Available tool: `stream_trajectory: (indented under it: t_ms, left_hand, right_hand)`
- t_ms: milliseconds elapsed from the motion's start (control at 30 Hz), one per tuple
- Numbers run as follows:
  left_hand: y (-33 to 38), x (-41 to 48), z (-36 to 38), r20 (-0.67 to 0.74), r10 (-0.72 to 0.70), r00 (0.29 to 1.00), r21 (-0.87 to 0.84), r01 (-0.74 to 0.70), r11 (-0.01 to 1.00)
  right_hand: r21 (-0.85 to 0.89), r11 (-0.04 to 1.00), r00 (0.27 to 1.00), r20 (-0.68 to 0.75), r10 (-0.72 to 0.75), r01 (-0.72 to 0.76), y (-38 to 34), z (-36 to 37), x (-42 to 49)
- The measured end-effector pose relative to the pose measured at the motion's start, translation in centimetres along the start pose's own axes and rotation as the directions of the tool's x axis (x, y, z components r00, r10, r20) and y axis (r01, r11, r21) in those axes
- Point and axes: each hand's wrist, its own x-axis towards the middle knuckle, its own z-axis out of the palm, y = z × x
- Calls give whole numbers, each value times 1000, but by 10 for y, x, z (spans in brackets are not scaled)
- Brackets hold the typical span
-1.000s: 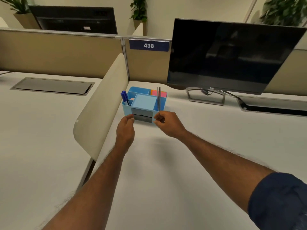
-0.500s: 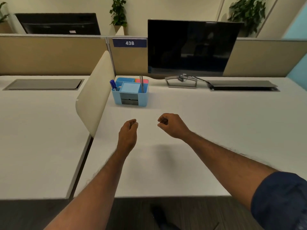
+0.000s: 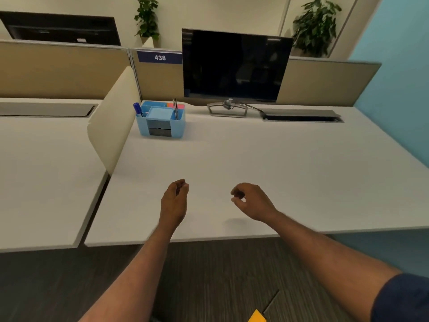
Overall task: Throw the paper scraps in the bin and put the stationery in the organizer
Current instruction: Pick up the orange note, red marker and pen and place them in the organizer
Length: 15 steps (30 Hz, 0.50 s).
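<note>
"438" on partition sign [image 3: 159, 57]; monitor [image 3: 234, 66] logo unreadable

The organizer [image 3: 160, 120] stands on the desk [image 3: 267, 173] beside the divider [image 3: 111, 122], left of the monitor [image 3: 234, 66], pens inside.

This is an office. White desks [image 3: 255, 159] stand side by side with low tan walls [image 3: 65, 70] between them, and one wall has a blue sign [image 3: 159, 57] that says 438. A dark screen [image 3: 234, 66] sits on the desk, and green plants [image 3: 316, 24] stand behind.
</note>
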Motion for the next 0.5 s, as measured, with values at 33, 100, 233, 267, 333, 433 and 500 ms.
stream_trajectory:
  t_ms: [33,100,233,267,333,433,500]
  left_hand:
    - [-4,-10,5,3,-11,1000,3,11,1000]
    - [-13,-28,16,18,-25,1000,27,24,999]
    - [-27,-60,39,45,-39,998,90,34,995]
    - [-28,-68,45,44,-40,998,104,35,994]
    - [-30,-82,59,46,-37,998,126,31,992]
    - [-28,-106,87,72,-32,997,145,22,989]
    - [-25,-122,107,88,-39,995,147,25,989]
  right_hand:
    - [-3,1000,1000,12,7,-7,8,2,-9]
    - [-5,1000,999,27,19,-19,22,4,-26]
    - [-16,1000,999,47,25,-24,52,4,-57]
    - [-21,999,998,57,26,-25,60,3,-65]
    - [-21,999,997,77,30,-28,76,1,-79]
    - [-28,999,995,97,30,-28,101,-6,-99]
    - [-43,999,994,111,21,-17,118,-10,-112]
